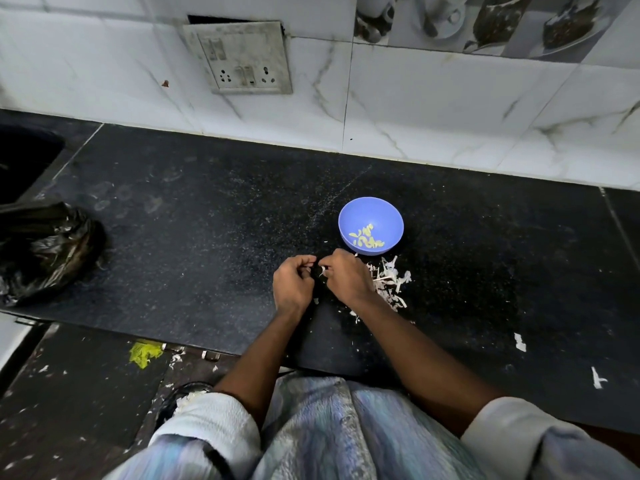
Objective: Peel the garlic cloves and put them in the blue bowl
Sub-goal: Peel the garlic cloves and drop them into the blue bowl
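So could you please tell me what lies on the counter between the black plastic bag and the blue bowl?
In the head view, only bare black counter lies between the black plastic bag and the blue bowl, apart from faint smudges and specks.

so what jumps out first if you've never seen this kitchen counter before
The blue bowl stands out on the black counter, with peeled garlic cloves lying in it. Just in front of it the left hand and right hand meet, pinching something small and pale. A heap of white garlic skins lies to their right.
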The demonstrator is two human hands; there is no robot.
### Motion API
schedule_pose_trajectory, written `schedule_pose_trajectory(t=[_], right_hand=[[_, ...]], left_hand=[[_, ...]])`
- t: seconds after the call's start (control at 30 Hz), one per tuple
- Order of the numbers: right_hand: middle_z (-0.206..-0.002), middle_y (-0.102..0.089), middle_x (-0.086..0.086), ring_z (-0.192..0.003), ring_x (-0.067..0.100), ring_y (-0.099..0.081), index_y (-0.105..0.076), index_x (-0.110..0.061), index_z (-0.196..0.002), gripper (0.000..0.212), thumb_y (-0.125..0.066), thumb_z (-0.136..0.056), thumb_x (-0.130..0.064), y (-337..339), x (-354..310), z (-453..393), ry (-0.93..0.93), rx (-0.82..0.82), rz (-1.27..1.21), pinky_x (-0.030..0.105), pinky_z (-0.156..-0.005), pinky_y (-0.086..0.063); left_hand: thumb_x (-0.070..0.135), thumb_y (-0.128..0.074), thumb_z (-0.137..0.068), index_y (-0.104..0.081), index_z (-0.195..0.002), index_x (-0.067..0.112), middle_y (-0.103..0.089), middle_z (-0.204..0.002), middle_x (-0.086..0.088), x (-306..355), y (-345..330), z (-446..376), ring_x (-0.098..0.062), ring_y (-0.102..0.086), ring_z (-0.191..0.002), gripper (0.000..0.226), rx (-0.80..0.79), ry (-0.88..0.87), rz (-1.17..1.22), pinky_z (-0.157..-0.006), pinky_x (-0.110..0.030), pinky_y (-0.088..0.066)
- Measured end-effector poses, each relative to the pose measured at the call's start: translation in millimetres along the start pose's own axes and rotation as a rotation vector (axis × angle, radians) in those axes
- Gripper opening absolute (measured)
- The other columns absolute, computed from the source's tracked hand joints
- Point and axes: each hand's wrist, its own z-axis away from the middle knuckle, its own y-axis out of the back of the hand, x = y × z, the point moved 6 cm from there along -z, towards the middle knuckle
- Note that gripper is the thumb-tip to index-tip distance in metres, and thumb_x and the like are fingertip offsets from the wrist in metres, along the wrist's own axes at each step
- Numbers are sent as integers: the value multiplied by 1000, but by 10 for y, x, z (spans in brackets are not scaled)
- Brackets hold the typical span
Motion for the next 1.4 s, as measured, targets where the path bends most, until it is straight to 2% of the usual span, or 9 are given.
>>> schedule_pose_trajectory(t=[0.17,0.37,0.47,0.57,0.7,0.8,1.03,1.2,1.4], right_hand=[[-119,-58,10,-105,35,-66,-72,-19,-119,30,-60,-96,-4,-109,-65,-7,6,-25,100,43,-84,-53],[-106,-52,3,-85,32,-64,-69,-19,-99,20,-62,-94,-2,-137,78,2,-48,81,-24,41,-63,-44],[-93,-67,-5,-83,20,-66,-72,-21,-89,17,-69,-92,-5,-79,182,47,-131,178,-270,37,-69,-53],[-78,-74,-9,-73,10,-69,-75,-15,-83,15,-68,-88,-2,-81,316,162,-320,213,-613,28,-71,-56],[-75,-77,7,-63,14,-67,-78,-8,-84,13,-70,-84,3,-67,482,325,-493,223,-1000,27,-58,-53],[-74,-76,7,-56,10,-60,-78,-7,-86,10,-74,-84,1,-20,555,429,-592,257,-1167,20,-52,-47],[-66,-71,9,-52,12,-54,-74,2,-93,16,-64,-84,11,115,672,636,-603,250,-1302,21,-50,-44],[-68,-70,12,-50,12,-56,-71,6,-97,23,-57,-83,19,171,740,703,-616,217,-1324,21,-50,-47],[-75,-71,13,-54,13,-56,-72,2,-99,19,-61,-87,12,211,863,716,-629,245,-1265,23,-50,-47]], left_hand=[[-7,-56,-89,-82,-103,21,-79,-100,8,11,11,-1,-6,-72,-94,41,-64,-26,-39,-88,-17,-52],[-10,-56,-87,-83,-101,22,-79,-98,9,25,-12,-20,-7,-73,-93,43,-120,-53,-30,-91,-24,-57],[-9,-63,-88,-82,-104,19,-79,-98,9,76,-70,-19,-7,-74,-90,37,-189,-84,24,-90,-27,-60],[-6,-74,-88,-82,-108,16,-81,-94,9,175,-198,35,-10,-77,-87,30,-307,-111,106,-86,-28,-63],[-6,-80,-86,-83,-105,14,-80,-85,8,303,-293,132,-9,-77,-80,28,-307,-114,162,-82,-27,-64],[-3,-80,-88,-83,-105,15,-81,-84,7,407,-323,158,-9,-77,-80,26,-323,-133,212,-81,-27,-63],[-6,-80,-87,-82,-112,9,-82,-90,-1,512,-423,316,-9,-75,-81,29,-366,-124,319,-82,-28,-62],[-3,-81,-86,-84,-101,10,-82,-89,2,573,-468,459,-17,-80,-83,20,-361,-143,350,-77,-24,-63],[8,-85,-88,-84,-95,10,-82,-85,3,532,-511,490,-14,-79,-80,8,-242,-62,373,-79,-28,-63]])
